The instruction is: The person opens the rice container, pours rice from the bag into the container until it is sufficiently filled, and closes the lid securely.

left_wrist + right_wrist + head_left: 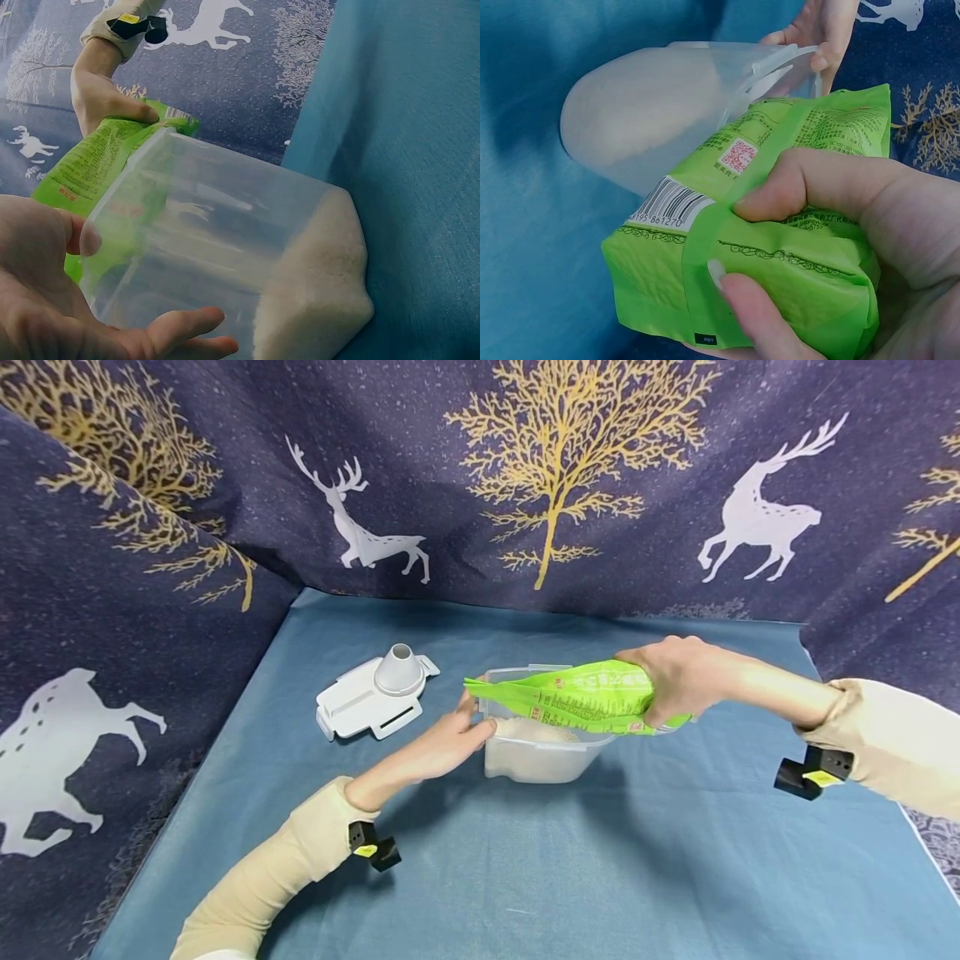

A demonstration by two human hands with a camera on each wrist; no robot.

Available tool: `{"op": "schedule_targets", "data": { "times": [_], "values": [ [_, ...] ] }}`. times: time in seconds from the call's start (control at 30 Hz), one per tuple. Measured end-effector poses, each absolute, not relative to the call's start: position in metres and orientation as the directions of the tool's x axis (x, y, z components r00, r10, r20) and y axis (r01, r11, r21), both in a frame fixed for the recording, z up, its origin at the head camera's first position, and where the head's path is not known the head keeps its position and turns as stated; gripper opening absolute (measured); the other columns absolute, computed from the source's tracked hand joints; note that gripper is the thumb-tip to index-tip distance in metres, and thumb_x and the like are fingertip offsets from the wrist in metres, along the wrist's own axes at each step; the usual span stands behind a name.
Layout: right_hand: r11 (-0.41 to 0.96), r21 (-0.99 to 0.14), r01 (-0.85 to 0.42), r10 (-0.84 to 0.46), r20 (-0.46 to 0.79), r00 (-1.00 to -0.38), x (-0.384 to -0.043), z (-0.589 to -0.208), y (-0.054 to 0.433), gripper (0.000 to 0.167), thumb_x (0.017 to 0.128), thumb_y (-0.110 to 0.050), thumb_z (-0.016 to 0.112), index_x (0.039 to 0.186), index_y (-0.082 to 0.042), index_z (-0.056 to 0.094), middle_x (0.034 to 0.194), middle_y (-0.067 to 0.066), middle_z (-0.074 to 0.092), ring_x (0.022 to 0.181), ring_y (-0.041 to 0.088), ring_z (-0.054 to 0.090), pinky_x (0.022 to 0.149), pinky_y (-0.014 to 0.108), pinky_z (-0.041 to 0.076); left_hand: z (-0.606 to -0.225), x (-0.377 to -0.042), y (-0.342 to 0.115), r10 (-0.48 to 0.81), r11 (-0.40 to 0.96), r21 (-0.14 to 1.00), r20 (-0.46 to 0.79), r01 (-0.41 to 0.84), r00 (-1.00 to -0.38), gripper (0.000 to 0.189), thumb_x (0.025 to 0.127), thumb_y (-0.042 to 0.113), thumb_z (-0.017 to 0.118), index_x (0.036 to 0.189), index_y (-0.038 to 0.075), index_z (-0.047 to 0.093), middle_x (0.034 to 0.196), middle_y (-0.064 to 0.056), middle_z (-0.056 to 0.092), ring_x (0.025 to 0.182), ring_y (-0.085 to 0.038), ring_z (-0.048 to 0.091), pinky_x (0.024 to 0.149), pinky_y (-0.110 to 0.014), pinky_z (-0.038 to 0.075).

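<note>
A translucent plastic container stands on the blue cloth, with white grains that look like rice heaped in its lower part. My left hand grips its left rim, thumb at the edge and fingers along the outer wall. Above the container, my right hand holds a bright green printed bag by its right end. The bag lies nearly level, its narrow flattened end pointing left over the container's opening. In the right wrist view, a barcode shows on the bag. Whether grains are flowing out is hidden.
A white lid with a cone-shaped spout lies on the blue cloth, left of the container. Behind hangs a dark blue curtain with white deer and golden trees. Both wrists carry small black cameras.
</note>
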State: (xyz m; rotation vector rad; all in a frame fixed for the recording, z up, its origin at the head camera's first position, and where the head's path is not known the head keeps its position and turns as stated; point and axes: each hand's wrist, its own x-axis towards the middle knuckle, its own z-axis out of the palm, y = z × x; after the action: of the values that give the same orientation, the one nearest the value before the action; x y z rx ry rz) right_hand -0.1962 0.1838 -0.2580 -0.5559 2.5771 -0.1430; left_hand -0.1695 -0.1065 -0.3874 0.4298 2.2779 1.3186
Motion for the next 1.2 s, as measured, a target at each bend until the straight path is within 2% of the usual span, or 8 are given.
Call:
{"op": "schedule_targets", "data": {
  "times": [0.13,0.2,0.43,0.63,0.7,0.77,0.87,1.2],
  "values": [
    [0.911,-0.192,-0.366,-0.413,-0.444,-0.795,-0.1949,-0.2570,0.1832,0.070,0.066,-0.010,0.079,0.131,-0.012,0.051,0.100,0.014,0.062,0.053,0.015,0.060,0.044,0.028,0.051,-0.3878,-0.1696,-0.1076,0.511,0.480,0.874,-0.207,0.077,-0.835,0.070,0.099,0.036,0.036,0.156,0.021,-0.001,0.163,-0.005,0.008,0.095,-0.018,0.065,0.078,-0.033,0.050],
    [0.909,-0.187,-0.372,-0.416,-0.443,-0.794,-0.1945,-0.2568,0.1831,0.070,0.067,-0.010,0.080,0.131,-0.012,0.051,0.100,0.014,0.062,0.051,0.015,0.060,0.043,0.028,0.051,-0.3880,-0.1697,-0.1081,0.519,0.479,0.873,-0.199,0.090,-0.831,0.069,0.099,0.036,0.035,0.156,0.023,0.000,0.164,0.000,0.004,0.105,-0.022,0.063,0.085,-0.034,0.049],
    [0.900,-0.173,-0.400,-0.434,-0.430,-0.791,-0.1945,-0.2587,0.1834,0.071,0.069,-0.011,0.080,0.134,-0.011,0.050,0.097,0.011,0.063,0.049,0.012,0.059,0.043,0.027,0.049,-0.3881,-0.1692,-0.1079,0.510,0.485,0.871,-0.212,0.075,-0.834,0.072,0.098,0.036,0.035,0.155,0.028,-0.007,0.131,-0.018,0.053,0.101,-0.030,0.061,0.063,-0.030,0.041],
    [0.894,-0.186,-0.407,-0.446,-0.439,-0.780,-0.1952,-0.2591,0.1841,0.068,0.069,-0.006,0.077,0.132,-0.011,0.052,0.098,0.010,0.063,0.050,0.013,0.059,0.043,0.027,0.049,-0.3903,-0.1684,-0.1079,0.516,0.463,0.884,-0.215,0.059,-0.829,0.071,0.099,0.035,0.035,0.155,0.031,-0.008,0.147,-0.013,0.043,0.103,-0.028,0.061,0.062,-0.031,0.039],
    [0.890,-0.176,-0.422,-0.454,-0.437,-0.776,-0.1960,-0.2588,0.1838,0.067,0.069,-0.003,0.074,0.132,-0.011,0.053,0.098,0.009,0.064,0.052,0.012,0.058,0.043,0.026,0.048,-0.3906,-0.1681,-0.1077,0.516,0.453,0.890,-0.216,0.050,-0.829,0.070,0.099,0.034,0.036,0.154,0.032,-0.007,0.136,-0.012,0.050,0.090,-0.023,0.061,0.060,-0.030,0.037],
    [0.890,-0.168,-0.423,-0.451,-0.447,-0.772,-0.1966,-0.2580,0.1828,0.067,0.070,0.001,0.072,0.133,-0.011,0.052,0.100,0.010,0.064,0.053,0.013,0.058,0.044,0.026,0.048,-0.3905,-0.1681,-0.1074,0.515,0.444,0.895,-0.219,0.039,-0.829,0.070,0.099,0.033,0.037,0.154,0.033,-0.008,0.103,-0.009,0.060,0.068,-0.017,0.052,0.054,-0.029,0.033],
    [0.900,-0.164,-0.404,-0.432,-0.471,-0.770,-0.1974,-0.2563,0.1812,0.069,0.072,0.006,0.067,0.137,-0.010,0.050,0.106,0.013,0.064,0.054,0.013,0.058,0.045,0.026,0.049,-0.3903,-0.1684,-0.1069,0.516,0.438,0.899,-0.224,0.030,-0.827,0.071,0.099,0.032,0.037,0.153,0.034,-0.008,0.065,0.000,0.039,0.050,-0.013,0.028,0.049,-0.027,0.026],
    [0.920,-0.141,-0.365,-0.385,-0.498,-0.777,-0.1959,-0.2525,0.1769,0.065,0.079,0.002,0.067,0.140,-0.005,0.047,0.113,0.021,0.062,0.051,0.015,0.061,0.046,0.028,0.052,-0.3916,-0.1688,-0.1077,0.530,0.409,0.912,-0.216,0.025,-0.820,0.069,0.101,0.031,0.037,0.153,0.034,-0.009,0.060,0.003,0.030,0.049,-0.012,0.021,0.049,-0.028,0.025]
  ]
}}
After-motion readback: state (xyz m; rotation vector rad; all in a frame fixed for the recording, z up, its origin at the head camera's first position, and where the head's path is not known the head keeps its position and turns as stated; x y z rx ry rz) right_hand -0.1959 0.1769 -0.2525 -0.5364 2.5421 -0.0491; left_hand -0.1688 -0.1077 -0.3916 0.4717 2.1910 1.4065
